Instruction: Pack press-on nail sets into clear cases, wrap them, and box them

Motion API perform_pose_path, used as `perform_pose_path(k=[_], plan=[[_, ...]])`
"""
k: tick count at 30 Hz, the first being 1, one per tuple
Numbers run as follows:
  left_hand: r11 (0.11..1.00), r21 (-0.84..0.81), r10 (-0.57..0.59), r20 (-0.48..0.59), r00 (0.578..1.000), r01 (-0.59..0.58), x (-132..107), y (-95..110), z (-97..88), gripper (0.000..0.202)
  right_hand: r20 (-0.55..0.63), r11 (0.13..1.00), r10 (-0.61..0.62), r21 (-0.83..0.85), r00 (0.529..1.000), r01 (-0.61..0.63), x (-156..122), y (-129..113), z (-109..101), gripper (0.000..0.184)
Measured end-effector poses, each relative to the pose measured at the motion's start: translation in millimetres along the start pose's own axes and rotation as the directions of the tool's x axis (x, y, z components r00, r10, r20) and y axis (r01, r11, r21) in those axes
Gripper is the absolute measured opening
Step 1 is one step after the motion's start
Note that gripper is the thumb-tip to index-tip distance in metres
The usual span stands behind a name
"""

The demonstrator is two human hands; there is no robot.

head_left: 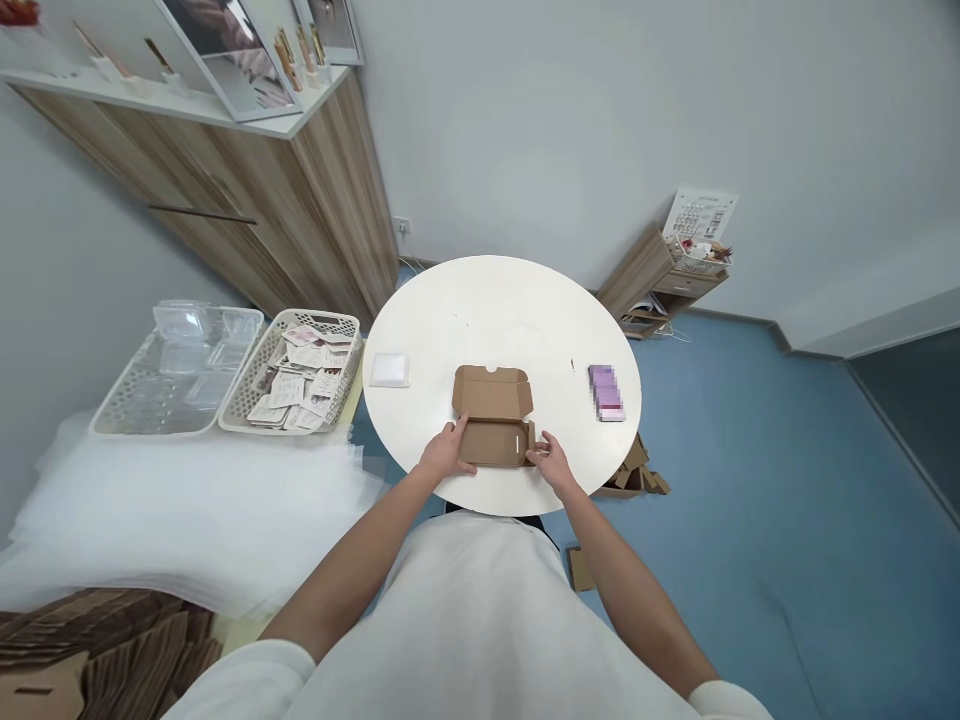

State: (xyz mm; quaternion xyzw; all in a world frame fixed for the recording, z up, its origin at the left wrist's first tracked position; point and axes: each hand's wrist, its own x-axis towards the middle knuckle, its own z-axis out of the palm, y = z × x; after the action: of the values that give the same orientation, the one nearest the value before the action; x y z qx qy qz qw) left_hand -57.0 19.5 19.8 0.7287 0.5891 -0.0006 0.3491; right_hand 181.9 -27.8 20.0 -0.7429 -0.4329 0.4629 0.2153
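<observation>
A brown cardboard mailer box (491,392) lies on the white oval table (495,310) in front of me, its lid folded back away from me. The right side wall stands partly raised. My left hand (445,452) holds the box's left side, thumb along the left edge and fingers at the near corner. At the opposite end, my right hand (551,462) has its fingers bent around the right side wall; part of the grip is hidden. Inside the tray, near the right wall, a short white strip shows.
A blurred purple pack (606,393) lies at the table's right, a white packet (390,370) at its left. Left of the table are a basket of paper packets (300,375), a basket of clear plastic boxes (176,365) and white sheets (180,510). Cardboard pieces (626,480) sit below right.
</observation>
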Motion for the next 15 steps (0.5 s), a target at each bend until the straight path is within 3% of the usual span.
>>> perform_pose_path(k=[6,15], plan=[[0.998,-0.061,-0.011,-0.013,1.000,0.010,1.9,13.4,9.5,0.116,0.010,0.988,-0.092,-0.122,0.996,0.093,6.1,-14.8,3.5,0.061],[0.989,-0.150,-0.005,0.016,1.000,0.008,-1.1,21.6,21.7,0.114,-0.078,0.881,0.004,-0.471,0.997,-0.040,18.7,-10.0,-2.7,0.024]])
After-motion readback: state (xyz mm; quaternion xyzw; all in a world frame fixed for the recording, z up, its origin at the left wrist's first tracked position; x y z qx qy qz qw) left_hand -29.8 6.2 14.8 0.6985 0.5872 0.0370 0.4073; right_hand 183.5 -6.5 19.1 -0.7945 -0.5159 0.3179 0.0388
